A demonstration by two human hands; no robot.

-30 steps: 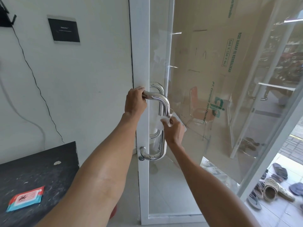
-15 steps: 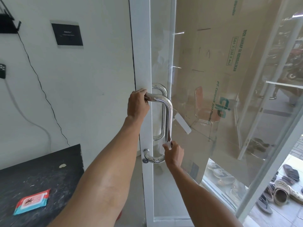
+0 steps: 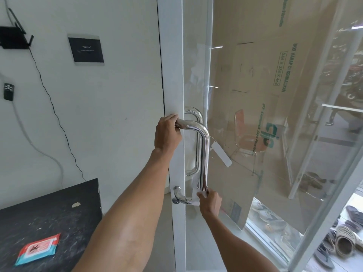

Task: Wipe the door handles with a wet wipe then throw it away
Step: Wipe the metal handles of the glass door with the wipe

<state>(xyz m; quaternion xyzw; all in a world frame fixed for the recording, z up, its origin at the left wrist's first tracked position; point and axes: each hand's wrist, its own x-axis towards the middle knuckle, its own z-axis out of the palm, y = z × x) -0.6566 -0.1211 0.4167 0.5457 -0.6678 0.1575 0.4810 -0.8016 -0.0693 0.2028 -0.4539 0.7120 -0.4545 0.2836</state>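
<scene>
Person's standing at a glass door with a white frame, both arms reaching out to the chrome pull handle on the near side. The left hand is gripping the handle's top end, right where it's coming out of the frame, with the fingers curling over the bar. The right hand is working down at the bottom bend, pinching the wet wipe against the metal. The wipe is bunching around the lower end of the bar, sitting just left of and above the right hand's fingertips, and part of it is poking out toward the frame. So the wipe is at the opposite end of the handle from the left hand, with nearly the whole upright bar showing bare between the two hands.

A matching second handle is showing through the glass on the far side, and a small lock cylinder is sitting in the frame just beside the handle's bottom mount. Off to the lower left, a wipes pack is lying flat on a scuffed black table, near its front edge and well apart from both hands. Big sheets of cardboard are leaning behind the glass, and some sandals are lying on the floor at lower right.
</scene>
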